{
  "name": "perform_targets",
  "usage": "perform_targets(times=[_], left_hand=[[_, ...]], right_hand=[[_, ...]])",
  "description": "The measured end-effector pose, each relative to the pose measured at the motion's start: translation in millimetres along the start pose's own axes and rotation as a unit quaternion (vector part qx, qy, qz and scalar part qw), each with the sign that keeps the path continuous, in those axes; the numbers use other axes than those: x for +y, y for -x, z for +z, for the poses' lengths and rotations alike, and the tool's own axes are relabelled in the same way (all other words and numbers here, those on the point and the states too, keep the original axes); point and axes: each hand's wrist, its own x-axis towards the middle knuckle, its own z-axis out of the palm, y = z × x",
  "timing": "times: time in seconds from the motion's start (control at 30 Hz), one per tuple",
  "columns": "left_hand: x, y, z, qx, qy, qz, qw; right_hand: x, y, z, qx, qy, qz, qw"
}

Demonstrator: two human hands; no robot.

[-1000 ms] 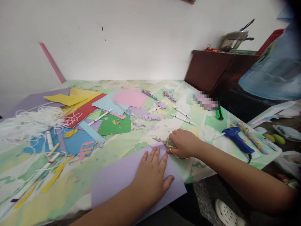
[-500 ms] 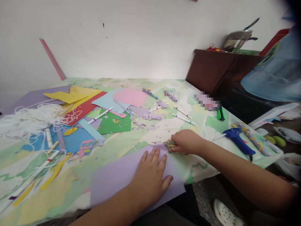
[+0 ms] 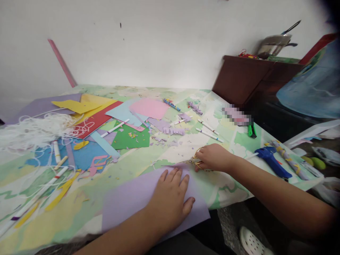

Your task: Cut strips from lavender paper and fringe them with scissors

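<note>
A sheet of purple paper lies at the table's near edge, and my left hand rests flat on it with the fingers spread. My right hand grips a pair of gold-handled scissors by the finger loops. Their blades point left along the top edge of the sheet, near my left fingertips; the handles look spread apart. A fringed strip of purple paper and small paper scraps lie beyond the scissors.
Left of my hands are tangled white string, blue paper and a green sheet. White markers lie ahead. To the right are a blue glue gun, a green utility knife and a wrapped stick.
My right hand has drawn slightly right with the scissors, and their handles have spread wider. My left hand stays on the purple sheet. The view has shifted slightly.
</note>
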Motion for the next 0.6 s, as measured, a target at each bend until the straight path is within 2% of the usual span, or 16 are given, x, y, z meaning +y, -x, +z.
perform_targets(times=[0.13, 0.23, 0.3, 0.47, 0.6], left_hand=[[0.2, 1.3, -3.5, 0.000, 0.006, 0.010, 1.000], [1.1, 4.4, -5.3, -0.001, 0.014, 0.033, 0.999], [1.7, 7.0, -5.7, -0.005, 0.015, 0.050, 0.999], [3.3, 12.8, -5.3, -0.026, 0.003, 0.075, 0.997], [3.4, 24.0, -2.1, -0.029, -0.017, 0.078, 0.996]], right_hand=[[2.6, 5.7, -0.1, 0.021, -0.067, 0.097, 0.993], [-4.6, 10.2, 2.7, 0.040, -0.211, 0.160, 0.963], [-16.3, 10.9, 6.1, 0.051, -0.292, 0.155, 0.942], [-46.9, 5.4, 12.3, 0.084, -0.271, 0.146, 0.948], [-53.4, 5.4, 11.0, 0.093, -0.271, 0.117, 0.951]])
